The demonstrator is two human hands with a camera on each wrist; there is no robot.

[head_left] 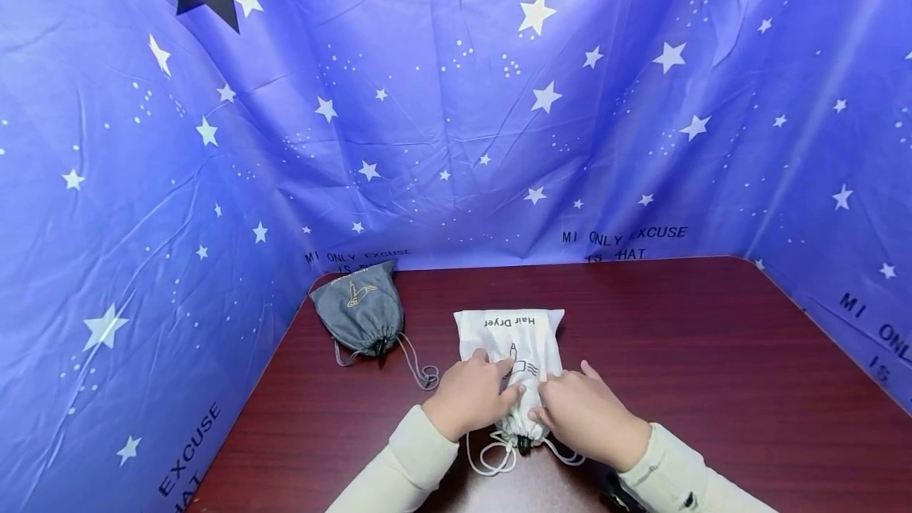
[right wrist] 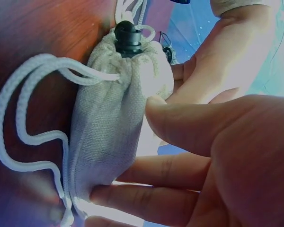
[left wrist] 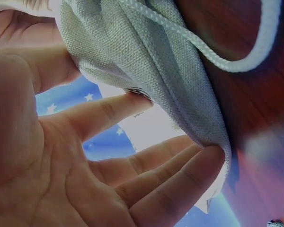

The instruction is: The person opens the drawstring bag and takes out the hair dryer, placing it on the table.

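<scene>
A white drawstring bag (head_left: 545,339) printed "Hair Dryer" lies flat on the table, its gathered mouth toward me. My left hand (head_left: 472,393) rests on the bag's left side, fingers extended over the cloth. From the right, my right hand (head_left: 594,416) touches the opposite side; in the right wrist view its thumb and fingers lie against the cloth, not wrapped round it. A black cord lock (right wrist: 128,40) sits at the gathered mouth. White cords (right wrist: 26,94) loop out on both sides. What is inside the bag is hidden.
A grey drawstring bag (head_left: 363,311) with a gold print lies at the table's back left, its grey cord (head_left: 425,377) trailing right. A dark object (head_left: 618,489) is partly hidden by the right sleeve. Blue star-printed cloth (head_left: 456,141) surrounds the dark red table (head_left: 684,323).
</scene>
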